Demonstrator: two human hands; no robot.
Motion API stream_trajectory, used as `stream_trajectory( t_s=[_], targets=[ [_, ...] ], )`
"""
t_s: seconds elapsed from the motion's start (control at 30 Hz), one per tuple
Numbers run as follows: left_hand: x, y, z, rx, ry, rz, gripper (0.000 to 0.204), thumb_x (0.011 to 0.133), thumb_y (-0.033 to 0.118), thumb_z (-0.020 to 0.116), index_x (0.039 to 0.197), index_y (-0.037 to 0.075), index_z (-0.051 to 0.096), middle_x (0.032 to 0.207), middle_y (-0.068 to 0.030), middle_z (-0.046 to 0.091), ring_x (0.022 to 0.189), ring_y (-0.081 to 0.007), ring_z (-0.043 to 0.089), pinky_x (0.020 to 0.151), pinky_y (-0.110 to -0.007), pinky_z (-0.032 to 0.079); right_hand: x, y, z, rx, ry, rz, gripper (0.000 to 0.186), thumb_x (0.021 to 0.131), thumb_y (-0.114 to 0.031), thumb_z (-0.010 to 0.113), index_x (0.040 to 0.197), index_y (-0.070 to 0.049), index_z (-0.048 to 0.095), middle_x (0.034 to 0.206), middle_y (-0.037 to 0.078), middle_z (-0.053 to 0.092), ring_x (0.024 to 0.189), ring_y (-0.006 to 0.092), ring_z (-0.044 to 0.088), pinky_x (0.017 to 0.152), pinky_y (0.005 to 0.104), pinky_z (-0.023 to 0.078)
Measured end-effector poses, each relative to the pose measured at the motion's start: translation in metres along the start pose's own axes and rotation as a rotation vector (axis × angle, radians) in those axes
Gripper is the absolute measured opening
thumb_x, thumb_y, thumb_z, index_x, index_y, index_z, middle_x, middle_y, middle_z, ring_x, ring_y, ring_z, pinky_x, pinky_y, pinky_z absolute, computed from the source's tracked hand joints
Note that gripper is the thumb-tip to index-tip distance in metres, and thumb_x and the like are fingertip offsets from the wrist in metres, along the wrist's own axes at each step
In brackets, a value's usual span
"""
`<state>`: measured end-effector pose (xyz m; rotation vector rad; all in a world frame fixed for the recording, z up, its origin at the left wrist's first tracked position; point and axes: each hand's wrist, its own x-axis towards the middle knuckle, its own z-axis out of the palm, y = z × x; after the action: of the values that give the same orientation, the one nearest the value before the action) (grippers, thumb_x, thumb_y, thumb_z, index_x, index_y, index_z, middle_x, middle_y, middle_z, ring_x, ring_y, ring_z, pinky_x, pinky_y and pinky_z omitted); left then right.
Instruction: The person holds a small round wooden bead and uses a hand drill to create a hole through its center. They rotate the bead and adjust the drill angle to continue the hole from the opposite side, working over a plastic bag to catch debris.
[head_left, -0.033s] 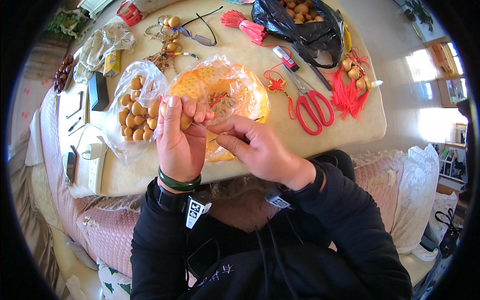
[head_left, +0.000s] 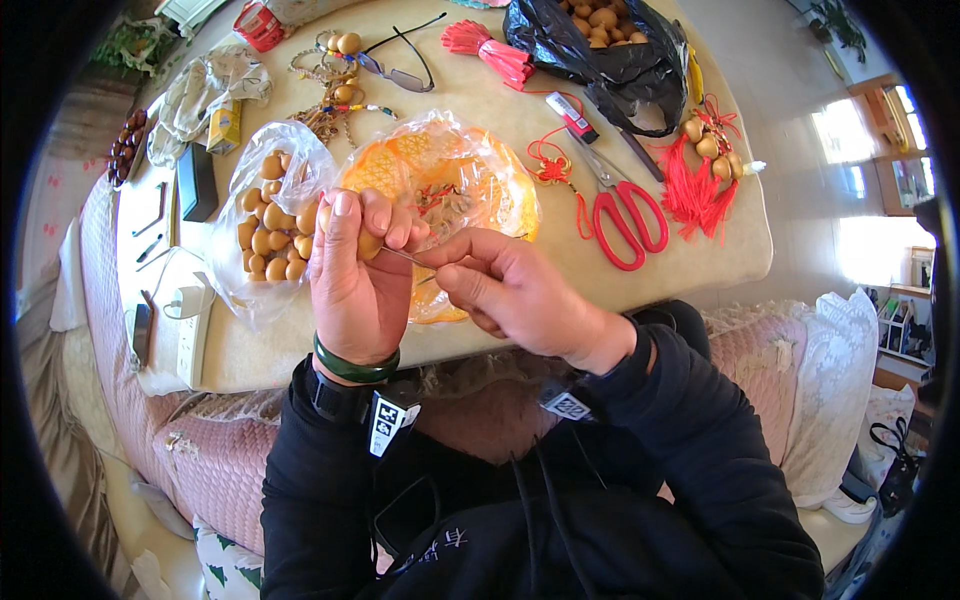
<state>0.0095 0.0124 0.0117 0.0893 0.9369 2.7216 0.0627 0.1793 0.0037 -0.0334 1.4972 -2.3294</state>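
Observation:
My left hand is closed around a small tan gourd, its rounded end showing below the fingers. A thin metal needle-like tool runs from the gourd to my right hand. The thumb and forefinger of that hand pinch it. Behind both hands lies an orange patterned tray under clear plastic, with small red and metallic pieces in it. Left of my left hand, a clear plastic bag holds several more gourds. The tool's tip is hidden.
Red-handled scissors lie on the table to the right, near red tassels with gourds. At the back are a black bag of gourds, a red tassel bundle and glasses. A dark box stands left.
My right hand has shifted very slightly, and more of the thin tool shows between the hands. The left hand still holds the gourd.

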Motion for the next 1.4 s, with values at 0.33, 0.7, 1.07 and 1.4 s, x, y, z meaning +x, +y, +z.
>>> stream_trajectory(
  t_s=[0.33,0.7,1.07,1.4],
  targets=[
    [-0.002,-0.004,0.004,0.029,0.061,0.045,0.014,0.106,0.022,0.051,0.096,0.012,0.051,0.084,0.0008,0.05,0.077,-0.0135,0.048,0.081,-0.035,0.045,0.002,0.018,0.013,-0.594,0.131,-0.555,0.015,0.099,-0.01,0.063,0.113,-0.006,0.062,0.08,0.002,0.059,0.071,0.0119,0.058,0.063,0.0269,0.047],
    [-0.004,-0.005,0.005,0.043,0.172,0.065,0.011,0.106,0.02,0.049,0.099,0.012,0.051,0.085,0.0004,0.05,0.079,-0.0137,0.049,0.081,-0.035,0.047,0.007,0.008,0.006,-0.876,0.127,-0.709,0.024,0.097,-0.012,0.061,0.12,-0.008,0.06,0.076,0.012,0.058,0.067,0.0287,0.063,0.054,0.0341,0.049],
    [-0.002,-0.001,0.002,-0.002,0.035,0.044,0.012,0.106,0.02,0.049,0.098,0.011,0.051,0.085,0.0006,0.05,0.08,-0.0138,0.049,0.081,-0.035,0.047,-0.001,0.006,0.009,0.09,-0.008,0.035,0.016,0.1,-0.013,0.062,0.114,-0.004,0.061,0.078,-0.003,0.055,0.073,0.0134,0.059,0.062,0.0317,0.05],
    [0.001,0.006,0.0,-0.025,-0.116,0.01,0.014,0.107,0.022,0.047,0.097,0.012,0.05,0.085,0.0005,0.05,0.078,-0.0134,0.048,0.08,-0.034,0.045,-0.004,0.001,0.003,0.358,-0.131,0.157,0.018,0.102,-0.011,0.058,0.119,-0.006,0.062,0.08,0.0,0.058,0.069,0.0105,0.056,0.06,0.0252,0.046]
  ],
)
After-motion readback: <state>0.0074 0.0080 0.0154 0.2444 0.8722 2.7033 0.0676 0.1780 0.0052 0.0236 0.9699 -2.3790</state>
